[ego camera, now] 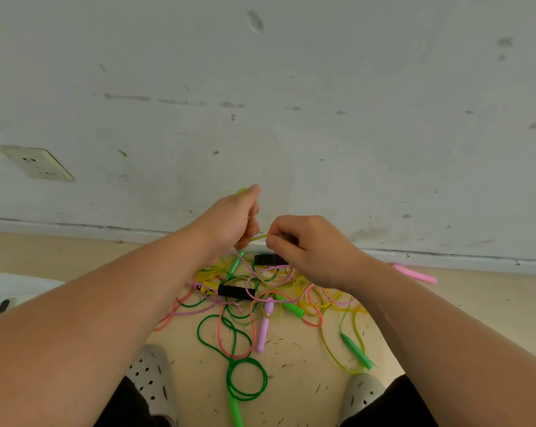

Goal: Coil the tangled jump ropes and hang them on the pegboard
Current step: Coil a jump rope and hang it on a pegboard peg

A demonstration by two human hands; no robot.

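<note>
A tangle of jump ropes lies on the floor between my feet: green, yellow, salmon and pink-white braided cords with green, lilac and black handles. My left hand grips a yellow-green handle whose tip pokes out above my fist. My right hand pinches the yellow cord that runs between both hands, just above the pile. A green rope lies partly coiled near the bottom. No pegboard is in view.
A white wall with a baseboard stands right behind the pile, with a socket at left. A pink handle lies by the baseboard at right. My grey perforated shoes flank the ropes. The tan floor is littered with small debris.
</note>
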